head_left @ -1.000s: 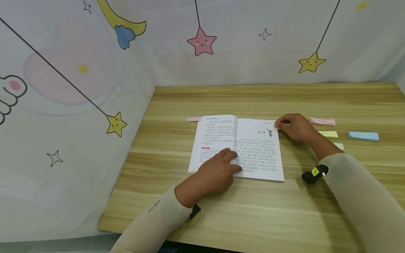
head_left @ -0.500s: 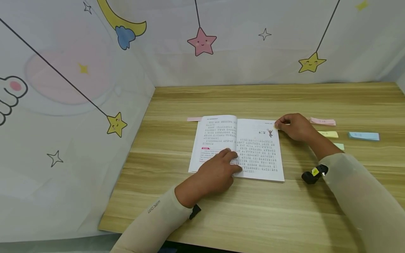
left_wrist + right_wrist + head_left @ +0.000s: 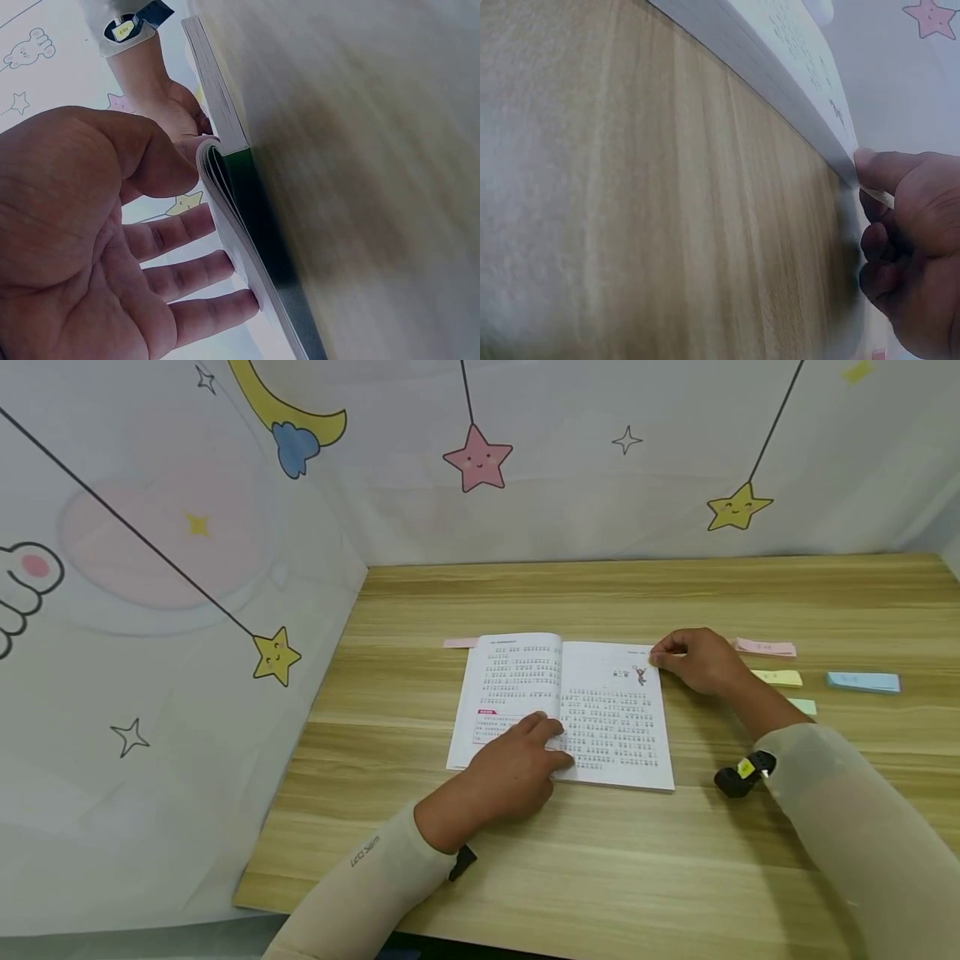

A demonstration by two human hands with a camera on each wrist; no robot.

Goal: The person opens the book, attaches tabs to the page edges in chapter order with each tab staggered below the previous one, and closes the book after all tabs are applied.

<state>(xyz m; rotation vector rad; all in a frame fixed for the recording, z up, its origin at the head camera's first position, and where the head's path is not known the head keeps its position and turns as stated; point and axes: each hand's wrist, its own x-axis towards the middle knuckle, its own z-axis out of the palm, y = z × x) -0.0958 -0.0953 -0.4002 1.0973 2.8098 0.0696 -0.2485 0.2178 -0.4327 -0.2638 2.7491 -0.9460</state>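
Note:
An open book [image 3: 570,702] with printed text lies flat on the wooden desk [image 3: 615,852]. My left hand [image 3: 517,768] rests flat on the lower middle of its pages, straight fingers pressing them down; in the left wrist view the fingers [image 3: 187,270] lie against the page edges of the book [image 3: 232,217]. My right hand [image 3: 693,658] sits at the book's top right corner, thumb and forefinger pinching a small yellow sticky note [image 3: 654,659] at the page edge. The right wrist view shows that hand [image 3: 907,247] touching the corner of the book [image 3: 795,67].
Sticky note pads lie right of the book: pink [image 3: 765,648], yellow [image 3: 780,677], green [image 3: 804,707] and blue [image 3: 862,682]. A pink tab [image 3: 459,642] pokes out at the book's top left. Printed curtains [image 3: 172,610] wall the desk at left and back.

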